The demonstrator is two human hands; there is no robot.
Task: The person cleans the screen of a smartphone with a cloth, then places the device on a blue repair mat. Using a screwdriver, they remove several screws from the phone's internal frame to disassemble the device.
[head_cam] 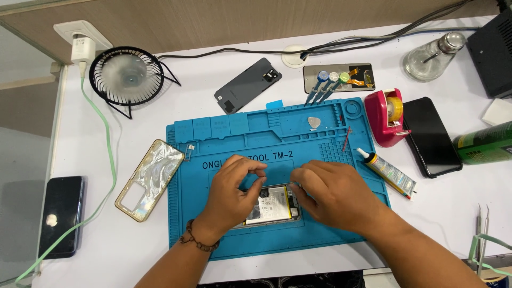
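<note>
Both hands, left hand (233,191) and right hand (333,194), are pinching at an opened phone (271,207) on the blue mat (213,160).
Its grey back cover (248,85) is lying off on the desk (133,245); the battery is showing, reassembly not done.

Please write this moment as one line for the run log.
left hand: touching opened phone top edge | right hand: on phone's right end | phone: flat on blue mat | grip: unclear

Phone repair bench: blue repair mat (224,242), screwdrivers (325,85), glue tube (388,172), opened phone (272,207).
</note>
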